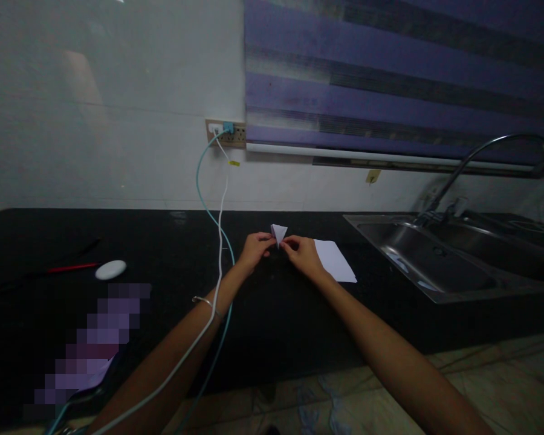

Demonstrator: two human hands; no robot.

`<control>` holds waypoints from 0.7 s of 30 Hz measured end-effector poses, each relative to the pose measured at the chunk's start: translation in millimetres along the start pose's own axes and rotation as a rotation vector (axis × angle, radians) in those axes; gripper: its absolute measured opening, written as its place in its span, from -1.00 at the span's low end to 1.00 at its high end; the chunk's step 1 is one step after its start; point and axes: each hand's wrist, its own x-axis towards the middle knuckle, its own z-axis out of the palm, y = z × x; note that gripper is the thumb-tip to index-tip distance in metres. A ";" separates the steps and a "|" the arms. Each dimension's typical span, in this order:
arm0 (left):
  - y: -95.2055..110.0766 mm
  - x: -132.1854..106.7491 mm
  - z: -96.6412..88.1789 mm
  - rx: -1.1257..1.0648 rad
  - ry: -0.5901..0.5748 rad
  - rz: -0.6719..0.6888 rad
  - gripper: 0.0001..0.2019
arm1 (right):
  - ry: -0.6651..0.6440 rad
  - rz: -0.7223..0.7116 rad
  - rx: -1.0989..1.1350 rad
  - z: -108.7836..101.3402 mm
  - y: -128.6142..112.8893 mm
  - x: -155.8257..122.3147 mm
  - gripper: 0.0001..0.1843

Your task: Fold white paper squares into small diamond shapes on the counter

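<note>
Both hands met over the middle of the dark counter (276,326), pinching one small folded paper (278,232) between them. The left hand (254,249) gripped the paper's lower left edge with thumb and fingertips closed together on it; the right hand (301,252) gripped its lower right edge in the same way, fingers pressed shut on the fold. The folded paper was a white triangular piece, held up just off the counter with its broad edge uppermost and its point downward between the two sets of fingertips. A thin bangle (204,300) circled the left wrist. Just beside the right hand, partly behind it, a flat white sheet of paper (338,261) lay on the counter. A white cable (220,241) and a teal cable (198,181) ran down from a wall socket (229,134), crossed the counter close to the left hand and passed over the left forearm. Well to the left lay a white oval object (110,269) with a red pen (70,267) next to it. To the right, a steel sink (412,254) was set into the counter, with a curved tap (480,151) behind it. A purple striped blind (390,78) hung above the sink against the pale wall (95,121).
</note>
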 end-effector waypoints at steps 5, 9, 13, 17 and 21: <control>1.1 -1.2 0.3 -0.013 -0.037 -0.028 -0.77 | -0.028 0.110 0.125 8.2 5.7 0.5 -0.75; 1.7 -1.2 1.3 -0.035 -0.062 0.001 -0.79 | -0.024 0.138 0.159 11.2 9.3 0.7 -0.70; 0.7 0.6 2.7 -0.014 -0.061 0.051 -0.82 | -0.004 0.094 0.163 9.3 8.6 0.5 -0.77; -1.1 2.5 2.9 0.083 -0.061 0.090 -0.81 | 0.021 0.074 0.187 8.2 5.6 -0.9 -0.77; -4.6 2.3 4.2 0.242 -0.040 0.134 -0.82 | 0.054 0.059 0.155 8.3 4.4 -1.5 -0.73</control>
